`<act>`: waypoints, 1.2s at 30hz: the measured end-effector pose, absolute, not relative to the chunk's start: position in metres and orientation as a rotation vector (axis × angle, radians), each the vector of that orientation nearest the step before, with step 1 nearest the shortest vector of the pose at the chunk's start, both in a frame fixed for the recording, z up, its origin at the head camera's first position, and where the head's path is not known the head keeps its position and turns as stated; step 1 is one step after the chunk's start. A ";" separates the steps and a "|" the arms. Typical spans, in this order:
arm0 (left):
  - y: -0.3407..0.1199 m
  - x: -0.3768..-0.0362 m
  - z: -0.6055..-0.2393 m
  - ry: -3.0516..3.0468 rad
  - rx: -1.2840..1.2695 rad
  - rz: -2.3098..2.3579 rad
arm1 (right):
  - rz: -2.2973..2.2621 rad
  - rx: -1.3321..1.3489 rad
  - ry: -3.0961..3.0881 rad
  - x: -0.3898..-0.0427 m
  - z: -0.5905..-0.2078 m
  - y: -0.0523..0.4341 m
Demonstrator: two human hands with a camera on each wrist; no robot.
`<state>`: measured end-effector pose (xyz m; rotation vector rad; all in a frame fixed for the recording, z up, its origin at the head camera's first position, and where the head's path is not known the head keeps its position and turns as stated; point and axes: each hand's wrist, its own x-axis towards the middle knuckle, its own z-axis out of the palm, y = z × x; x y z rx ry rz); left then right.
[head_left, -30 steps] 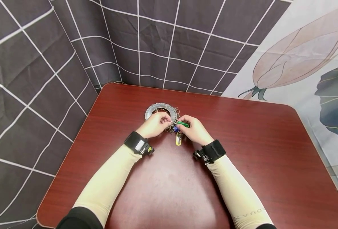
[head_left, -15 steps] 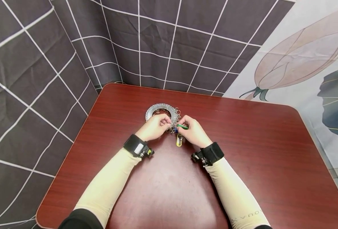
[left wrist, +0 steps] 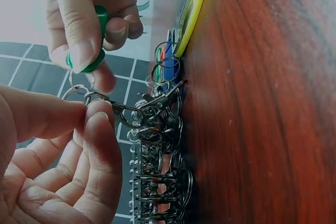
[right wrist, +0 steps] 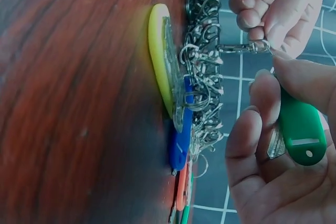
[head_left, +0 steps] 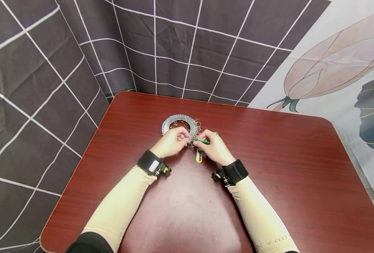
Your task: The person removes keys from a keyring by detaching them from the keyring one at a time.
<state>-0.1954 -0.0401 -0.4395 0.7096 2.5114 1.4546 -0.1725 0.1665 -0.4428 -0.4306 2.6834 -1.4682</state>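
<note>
1. In the head view, a person's two hands meet above the reddish-brown table [head_left: 285, 161]. The left hand [head_left: 173, 141] is bent at the fingers, with thumb and fingertips together, and it covers the near part of a grey ring-shaped disc [head_left: 180, 117]. The right hand [head_left: 215, 144], just beside it, holds a green tag [head_left: 202, 141] at the near right side of this disc. A yellow tag [head_left: 199, 156] lies on the table close to the right hand. Each wrist carries a black band, and the sleeves are pale yellow. Behind the table hangs a dark cloth [head_left: 174, 38] with white lines.

2. In the left wrist view, the left hand pinches the end of a metal clasp [left wrist: 113, 104] between thumb and finger. The right hand grips the green tag above it, and a small metal ring [left wrist: 81, 81] is between the two hands. The clasp reaches toward many hooks and rings [left wrist: 157, 135] along the disc.

3. In the right wrist view, the green tag is between thumb and fingers of the right hand, and a key [right wrist: 276, 141] shows beside it. A blue tag [right wrist: 180, 142] and a red tag [right wrist: 182, 188] are near the yellow one.
</note>
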 end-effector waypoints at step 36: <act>-0.032 -0.194 -0.442 2.375 0.631 1.703 | -1.658 -0.403 2.556 -0.173 -0.444 0.164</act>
